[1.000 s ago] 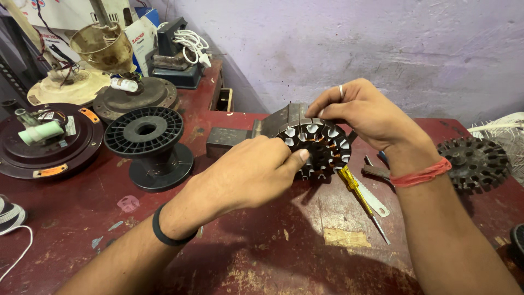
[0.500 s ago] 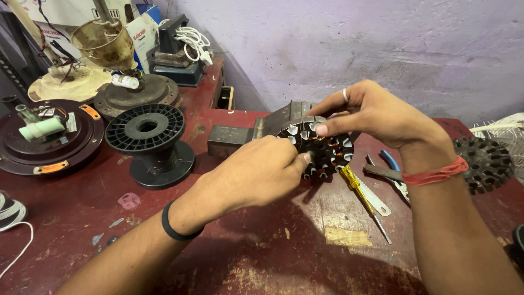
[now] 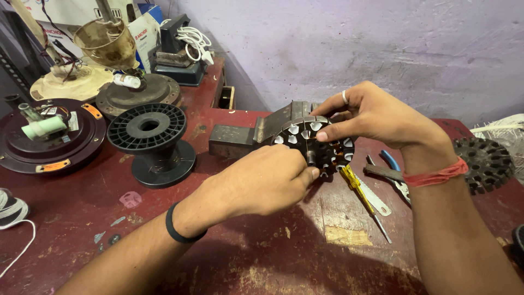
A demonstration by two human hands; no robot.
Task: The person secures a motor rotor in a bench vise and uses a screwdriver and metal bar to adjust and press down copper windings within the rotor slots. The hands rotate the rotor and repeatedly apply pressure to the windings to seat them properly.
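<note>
The left hand point(image 3: 262, 183) is curled closed, its fingertips pinched against the lower left rim of a round slotted metal core point(image 3: 316, 145), the kind found inside a fan motor, with white slot liners showing in its upper half. The right hand point(image 3: 376, 117) comes in from the other side, thumb and forefinger gripping the core's top edge; a ring sits on one finger and a red thread is tied around the wrist. A black band circles the left wrist. The core is held up on edge, just above the red bench point(image 3: 229, 257), near the middle of its back half.

Right behind the core, touching or almost touching it, lies a grey metal block point(image 3: 245, 136) with a sloped face. Just to the right of the core a screwdriver point(image 3: 363, 199) with a yellow handle lies on the bench, its tip towards the front edge, with a white strip beside it. Pliers point(image 3: 390, 172) with blue handles lie next to those, partly hidden by the right forearm. Past the right wrist, near the bench's right edge, sits a second dark slotted core point(image 3: 486, 164).

To the left of the hands a black plastic spool point(image 3: 150, 142) stands upright. Towards the left edge rests a dark round fan housing point(image 3: 46, 139) with a pale green shaft sticking up. In the back left corner are further motor covers and a coiled white cord point(image 3: 194, 41).
</note>
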